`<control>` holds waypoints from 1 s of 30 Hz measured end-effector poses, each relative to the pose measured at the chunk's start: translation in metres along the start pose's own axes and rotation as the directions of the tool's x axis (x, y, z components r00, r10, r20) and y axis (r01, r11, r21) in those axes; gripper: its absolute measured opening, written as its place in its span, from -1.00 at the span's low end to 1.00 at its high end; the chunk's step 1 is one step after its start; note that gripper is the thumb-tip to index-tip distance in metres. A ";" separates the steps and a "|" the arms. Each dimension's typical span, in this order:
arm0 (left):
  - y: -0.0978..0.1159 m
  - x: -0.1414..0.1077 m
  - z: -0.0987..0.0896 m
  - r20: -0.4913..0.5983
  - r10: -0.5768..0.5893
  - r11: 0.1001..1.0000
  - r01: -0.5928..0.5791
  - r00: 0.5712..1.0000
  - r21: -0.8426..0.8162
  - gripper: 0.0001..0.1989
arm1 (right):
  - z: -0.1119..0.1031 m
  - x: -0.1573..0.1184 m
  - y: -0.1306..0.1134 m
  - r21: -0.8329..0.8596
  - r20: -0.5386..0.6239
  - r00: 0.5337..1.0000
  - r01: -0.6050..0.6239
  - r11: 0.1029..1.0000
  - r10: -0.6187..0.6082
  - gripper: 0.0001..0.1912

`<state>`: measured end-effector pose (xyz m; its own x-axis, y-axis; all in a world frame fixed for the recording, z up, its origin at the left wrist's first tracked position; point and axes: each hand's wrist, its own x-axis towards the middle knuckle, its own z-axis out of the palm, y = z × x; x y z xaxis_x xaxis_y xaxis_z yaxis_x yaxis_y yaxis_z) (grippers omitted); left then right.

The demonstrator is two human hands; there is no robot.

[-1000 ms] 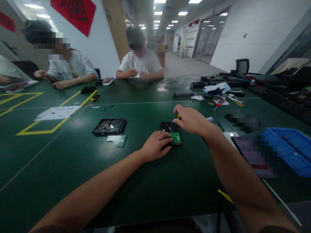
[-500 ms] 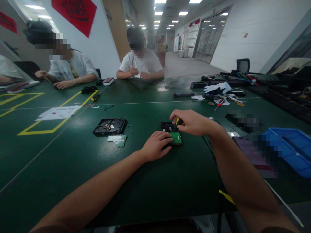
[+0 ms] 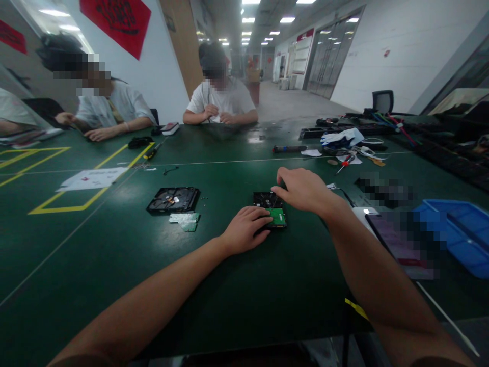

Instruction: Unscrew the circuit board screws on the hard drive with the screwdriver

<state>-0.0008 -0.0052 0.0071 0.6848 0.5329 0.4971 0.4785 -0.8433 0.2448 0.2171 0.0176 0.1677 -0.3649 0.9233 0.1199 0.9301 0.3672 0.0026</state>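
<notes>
My left hand (image 3: 247, 229) rests over the left side of a hard drive (image 3: 268, 199), its fingers gripping the drive and lying on the green circuit board (image 3: 279, 216). Just above the drive's upper right corner is my right hand (image 3: 303, 188), closed around a screwdriver (image 3: 282, 186) that is almost wholly hidden by the fingers. Off to the left lies a second hard drive (image 3: 173, 199), with a separate circuit board (image 3: 185, 220) below it. A few tiny screws (image 3: 205, 199) are scattered beside that drive.
A blue tray (image 3: 464, 234) stands at the right beside a purple-covered flat item (image 3: 397, 242). Farther back lie a red screwdriver (image 3: 346, 163), a glove (image 3: 343, 137) and a dark rod-shaped tool (image 3: 292, 149). A paper sheet (image 3: 91, 178) is at the left. Two people sit across the table.
My right hand has lifted slightly and turned, and the screwdriver's yellow-black handle has gone out of sight behind the fingers. My left hand and the hard drive have stayed put.
</notes>
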 end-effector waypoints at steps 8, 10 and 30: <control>0.002 0.001 -0.002 0.011 -0.008 1.000 0.008 1.000 -0.008 -0.63 | 0.002 0.001 0.009 0.163 -0.011 0.988 0.152 0.975 -0.152 -0.74; 0.001 0.001 -0.002 0.011 -0.009 1.000 0.009 1.000 -0.002 -0.63 | 0.003 0.001 0.012 0.214 -0.006 0.982 0.184 0.959 -0.187 -0.68; 0.001 0.000 -0.001 -0.004 0.004 1.000 -0.004 1.000 0.003 -0.64 | 0.002 -0.001 0.005 0.071 -0.018 0.995 0.101 0.992 -0.100 -0.73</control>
<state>-0.0006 -0.0059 0.0081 0.6843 0.5294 0.5015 0.4776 -0.8451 0.2404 0.2217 0.0181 0.1660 -0.4551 0.8799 0.1370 0.8833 0.4655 -0.0558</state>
